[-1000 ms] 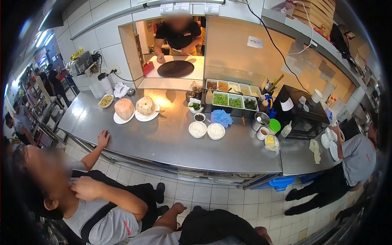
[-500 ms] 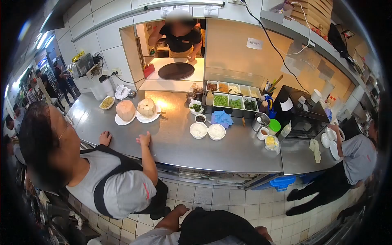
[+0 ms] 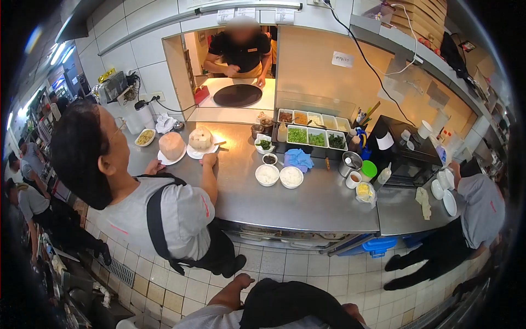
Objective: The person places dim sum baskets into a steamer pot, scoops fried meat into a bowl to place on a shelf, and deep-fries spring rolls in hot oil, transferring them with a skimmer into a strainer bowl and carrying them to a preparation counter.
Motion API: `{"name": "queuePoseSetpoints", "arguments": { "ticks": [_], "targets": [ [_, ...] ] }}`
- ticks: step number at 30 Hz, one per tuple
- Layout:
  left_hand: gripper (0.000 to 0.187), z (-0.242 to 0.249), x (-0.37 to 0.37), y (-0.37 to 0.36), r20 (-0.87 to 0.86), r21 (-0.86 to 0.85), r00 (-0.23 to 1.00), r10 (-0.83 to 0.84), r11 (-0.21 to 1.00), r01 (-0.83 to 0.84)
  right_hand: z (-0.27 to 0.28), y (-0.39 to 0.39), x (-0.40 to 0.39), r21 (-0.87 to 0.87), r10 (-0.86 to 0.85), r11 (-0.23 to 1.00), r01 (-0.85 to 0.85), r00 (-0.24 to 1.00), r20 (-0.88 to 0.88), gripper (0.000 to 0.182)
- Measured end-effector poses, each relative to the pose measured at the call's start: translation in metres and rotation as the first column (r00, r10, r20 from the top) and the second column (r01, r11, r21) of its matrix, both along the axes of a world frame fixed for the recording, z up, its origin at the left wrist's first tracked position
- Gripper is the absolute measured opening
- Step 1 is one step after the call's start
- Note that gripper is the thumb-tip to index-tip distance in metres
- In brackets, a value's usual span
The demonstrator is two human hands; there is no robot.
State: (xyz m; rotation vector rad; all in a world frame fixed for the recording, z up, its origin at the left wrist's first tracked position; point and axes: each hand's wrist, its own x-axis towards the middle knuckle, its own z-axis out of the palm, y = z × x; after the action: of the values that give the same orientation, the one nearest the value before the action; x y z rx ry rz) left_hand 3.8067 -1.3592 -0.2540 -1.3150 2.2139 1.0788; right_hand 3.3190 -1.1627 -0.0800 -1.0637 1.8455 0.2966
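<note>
Low in the view, my left hand (image 3: 245, 281) hangs beside my dark apron, fingers curled in, with no object showing in it. Only a bit of my right hand or forearm (image 3: 354, 313) shows at the apron's other side; its fingers are hidden. Both are away from the steel counter (image 3: 246, 203). On that counter stand two bowls of rice (image 3: 267, 175), a small dark-filled bowl (image 3: 269, 159) and a blue cloth (image 3: 298, 159). A co-worker at left has hands at two plates bearing a peeled pinkish coconut (image 3: 172, 145) and a pale coconut (image 3: 201, 139).
Topping trays (image 3: 316, 138) stand at the counter's back, near a black oven-like appliance (image 3: 402, 145). Behind the serving window, a person faces a dark oval tray (image 3: 238, 95). Another co-worker (image 3: 481, 205) stands at right by white dishes (image 3: 449, 203). Tiled floor (image 3: 274, 262) lies before me.
The left co-worker has stepped closer to the counter, hands now at the coconut plates. The person behind the window has lowered a raised arm. My left hand has stayed put.
</note>
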Motion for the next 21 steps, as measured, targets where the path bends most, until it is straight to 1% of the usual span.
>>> {"name": "queuePoseSetpoints", "arguments": {
  "ticks": [1,2,3,4,5,6,8,9,11,12,13,14,15,16,17,18,19,21],
  "targets": [
    [0.048,0.004,0.0,0.0,0.0,0.0,1.0,0.0,1.0,0.0,-0.021,0.006,-0.007,-0.079,0.271,0.955,-0.286,0.949,-0.162,0.026],
    [0.046,0.008,0.001,-0.001,-0.024,-0.042,0.998,-0.056,0.998,0.055,-0.039,0.012,-0.015,-0.107,0.496,0.825,-0.555,0.801,-0.334,0.019],
    [0.044,0.01,0.002,-0.002,-0.045,-0.085,0.993,-0.112,0.99,0.108,-0.038,0.013,-0.017,-0.108,0.495,0.825,-0.555,0.801,-0.335,0.019],
    [0.044,0.013,0.001,-0.002,-0.046,-0.085,0.993,-0.112,0.99,0.108,-0.039,0.016,-0.021,-0.146,0.543,0.778,-0.61,0.772,-0.33,0.019],
    [0.042,0.022,-0.003,-0.004,0.004,-0.029,0.998,-0.07,0.997,0.071,-0.041,0.019,-0.024,-0.185,0.589,0.727,-0.662,0.739,-0.327,0.02],
    [0.039,0.031,-0.006,-0.005,0.055,0.026,0.998,-0.031,0.999,0.03,-0.043,0.019,-0.027,-0.184,0.589,0.727,-0.661,0.739,-0.327,0.02],
    [0.038,0.064,-0.01,-0.006,0.037,0.039,0.999,-0.011,0.999,0.01,-0.049,0.021,-0.029,-0.126,0.581,0.762,-0.635,0.757,-0.3,0.019],
    [0.036,0.073,-0.01,-0.004,0.019,0.054,1.0,0.01,0.998,-0.011,-0.05,0.024,-0.029,-0.126,0.581,0.763,-0.634,0.758,-0.298,0.019],
    [0.033,0.062,-0.009,-0.004,0.037,0.049,0.999,-0.009,0.999,0.007,-0.035,0.019,-0.02,-0.105,0.508,0.818,-0.566,0.796,-0.329,0.017],
    [0.032,0.056,-0.009,-0.003,0.056,0.043,0.998,-0.027,0.999,0.024,-0.03,0.017,-0.02,-0.106,0.508,0.818,-0.566,0.796,-0.328,0.017],
    [0.032,0.05,-0.008,-0.002,0.056,0.044,0.998,-0.027,0.999,0.025,-0.024,0.015,-0.018,-0.073,0.467,0.868,-0.491,0.858,-0.212,0.026],
    [0.031,0.045,-0.005,-0.001,0.065,-0.021,0.988,-0.142,0.989,0.144,-0.018,0.013,-0.017,-0.03,0.411,0.909,-0.415,0.907,-0.096,0.037],
    [0.032,0.04,-0.003,-0.001,0.082,-0.084,0.964,-0.254,0.962,0.261,-0.011,0.012,-0.013,-0.031,0.41,0.91,-0.414,0.907,-0.095,0.037],
    [0.032,0.04,-0.003,0.001,0.083,-0.082,0.964,-0.254,0.962,0.261,0.002,0.012,-0.003,-0.055,0.117,0.992,-0.118,0.993,-0.012,0.037],
    [0.033,0.04,-0.003,0.001,0.114,-0.077,0.956,-0.271,0.957,0.281,0.013,0.008,0.005,-0.053,-0.036,0.998,0.038,0.999,0.033,0.037],
    [0.034,0.041,-0.003,0.001,0.145,-0.07,0.947,-0.288,0.951,0.3,0.023,0.005,0.012,-0.053,-0.19,0.98,0.194,0.979,0.075,0.037],
    [0.034,0.039,-0.003,0.001,0.147,-0.069,0.946,-0.29,0.951,0.302,0.034,-0.001,0.016,0.0,-0.129,0.992,0.129,0.991,0.029,0.037],
    [0.035,0.031,0.0,0.002,0.17,-0.101,0.937,-0.304,0.941,0.324,0.056,-0.009,0.027,0.057,-0.068,0.996,0.069,0.998,-0.01,0.037]
  ]
}}
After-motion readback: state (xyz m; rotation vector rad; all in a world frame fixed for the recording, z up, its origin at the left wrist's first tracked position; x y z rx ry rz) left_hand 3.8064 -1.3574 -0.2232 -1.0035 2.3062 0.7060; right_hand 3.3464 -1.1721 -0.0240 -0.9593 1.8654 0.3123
